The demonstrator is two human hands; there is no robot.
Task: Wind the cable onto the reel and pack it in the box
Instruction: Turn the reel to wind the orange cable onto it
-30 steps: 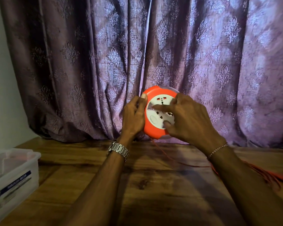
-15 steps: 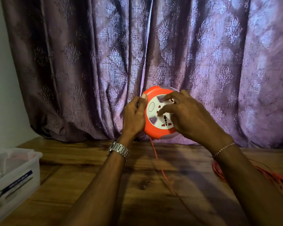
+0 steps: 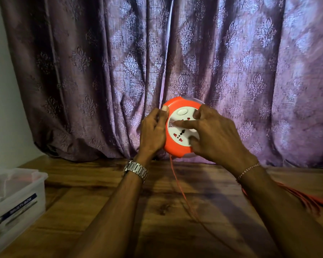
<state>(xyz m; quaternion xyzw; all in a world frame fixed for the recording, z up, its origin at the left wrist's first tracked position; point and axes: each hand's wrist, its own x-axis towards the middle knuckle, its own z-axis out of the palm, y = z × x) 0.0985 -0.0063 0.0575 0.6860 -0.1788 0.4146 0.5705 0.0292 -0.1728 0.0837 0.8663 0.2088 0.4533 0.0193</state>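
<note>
I hold a round orange reel [image 3: 175, 149] with a white socket face up in the air over the wooden table, in front of the curtain. My left hand [image 3: 152, 134] grips its left rim, thumb on the top edge. My right hand [image 3: 215, 138] lies across the white face, fingers pressed on it. A thin orange cable [image 3: 177, 183] hangs from the reel's bottom down onto the table and runs toward me. A loose bundle of the cable [image 3: 304, 199] lies at the right, partly behind my right forearm.
A translucent plastic box [image 3: 17, 194] with a blue label stands at the table's left edge. A purple patterned curtain [image 3: 119, 71] hangs right behind the reel. The wooden table [image 3: 101, 211] spreads below my arms.
The white socket face has turned under my right hand's fingers; the oval switch is now at the top. The hanging cable has swung from trailing right to dropping straight down.
</note>
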